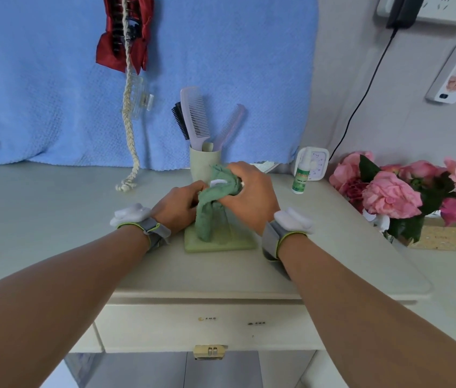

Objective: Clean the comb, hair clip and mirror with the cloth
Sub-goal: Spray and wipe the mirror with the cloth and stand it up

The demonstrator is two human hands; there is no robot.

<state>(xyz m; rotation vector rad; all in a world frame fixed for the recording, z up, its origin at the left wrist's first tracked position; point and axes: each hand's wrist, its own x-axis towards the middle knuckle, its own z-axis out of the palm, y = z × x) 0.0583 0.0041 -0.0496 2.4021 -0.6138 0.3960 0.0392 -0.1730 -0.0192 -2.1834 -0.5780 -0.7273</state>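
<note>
Both forearms reach forward over the dresser (53, 225). The left hand (177, 208) and right hand (252, 198) curl round the green cloth (207, 219), which is bunched about a small pale thing (219, 182), possibly the hair clip, just near of the cup (203, 163).

Both bare forearms extend from the lower corners over the near edge of the worktop (53, 233), converging toward its middle; left hand (177, 204) back up, fingers curled in, gripping the left side of the cloth (207, 217), fingertips hidden behind it; right hand (249, 197) slightly higher and further back, fingers and thumb curled round the bunched top of the cloth; hands nearly touching; left wrist band (151, 229) and right wrist band (273, 239) grey, green-edged, white padded piece on each.
</note>
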